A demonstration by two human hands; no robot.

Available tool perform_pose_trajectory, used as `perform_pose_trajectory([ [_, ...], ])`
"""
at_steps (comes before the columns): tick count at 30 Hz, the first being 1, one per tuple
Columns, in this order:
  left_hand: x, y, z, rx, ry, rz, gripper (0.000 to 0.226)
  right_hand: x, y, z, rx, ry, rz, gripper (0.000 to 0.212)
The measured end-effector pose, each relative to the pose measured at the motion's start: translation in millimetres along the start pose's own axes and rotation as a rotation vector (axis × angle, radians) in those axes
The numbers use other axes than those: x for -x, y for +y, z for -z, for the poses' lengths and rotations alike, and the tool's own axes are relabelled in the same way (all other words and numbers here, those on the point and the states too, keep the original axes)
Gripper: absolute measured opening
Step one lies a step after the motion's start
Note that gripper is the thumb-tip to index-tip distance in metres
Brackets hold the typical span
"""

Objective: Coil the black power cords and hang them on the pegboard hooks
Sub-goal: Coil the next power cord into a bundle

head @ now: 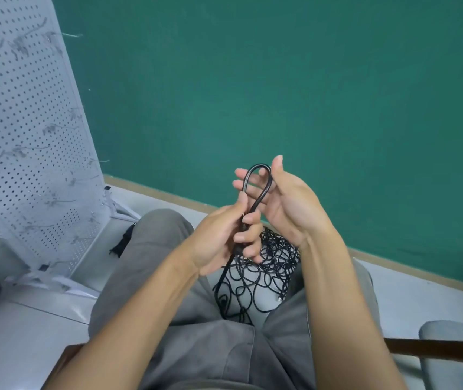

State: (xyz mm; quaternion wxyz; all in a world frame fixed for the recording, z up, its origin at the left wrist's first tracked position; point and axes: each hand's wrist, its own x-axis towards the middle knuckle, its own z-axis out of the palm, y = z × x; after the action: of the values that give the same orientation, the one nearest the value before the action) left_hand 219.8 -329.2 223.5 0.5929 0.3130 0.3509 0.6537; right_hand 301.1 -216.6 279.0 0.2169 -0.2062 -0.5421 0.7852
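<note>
Black cord [257, 190] looped up at twelve o'clock, left hand [224, 237] in a closed grip round it; right hand [286, 201] spread wide beside the loop.

pale floor [13, 342], tangled black cords [264, 277], white pegboard [22, 130] standing on it

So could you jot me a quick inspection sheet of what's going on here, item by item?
Surface: pale floor; the person sits, grey trousers in view.
Job's things: black cord loop held up; white pegboard at left, with nothing clearly hanging on it.
Clutter: small black item on the floor by the pegboard's foot; what it is cannot be told.
Hands: left hand grips the cord below the loop; right hand is open, fingers behind the loop.
Cables: tangled pile of black cords on the floor between the knees.
Surroundings: green wall with a pale baseboard.
</note>
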Motion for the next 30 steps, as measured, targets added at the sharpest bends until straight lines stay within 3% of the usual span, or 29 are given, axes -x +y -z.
perform_pose_trajectory([
  [3,2,2,4,0.123,0.031,0.007,0.049,-1,10,1,-0.014,0.005,0.026,0.051],
  [6,0,7,11,0.201,0.105,-0.108,0.049,0,25,4,-0.019,0.001,-0.026,0.065],
  [9,-2,16,22,0.232,0.217,-0.232,0.046,4,46,5,0.101,-0.115,-0.159,0.076],
  [14,4,31,45,0.245,0.399,-0.332,0.041,9,69,1,0.412,-0.298,-0.367,0.069],
  [22,15,47,87,0.364,0.547,-0.412,0.042,12,76,14,0.502,-0.402,-0.299,0.019],
  [26,13,41,96,0.516,0.594,-0.372,0.045,15,68,18,0.577,-0.331,-0.204,0.018],
  [30,8,29,90,0.455,0.65,-0.291,0.045,23,44,15,0.756,-0.332,-0.136,0.027],
])
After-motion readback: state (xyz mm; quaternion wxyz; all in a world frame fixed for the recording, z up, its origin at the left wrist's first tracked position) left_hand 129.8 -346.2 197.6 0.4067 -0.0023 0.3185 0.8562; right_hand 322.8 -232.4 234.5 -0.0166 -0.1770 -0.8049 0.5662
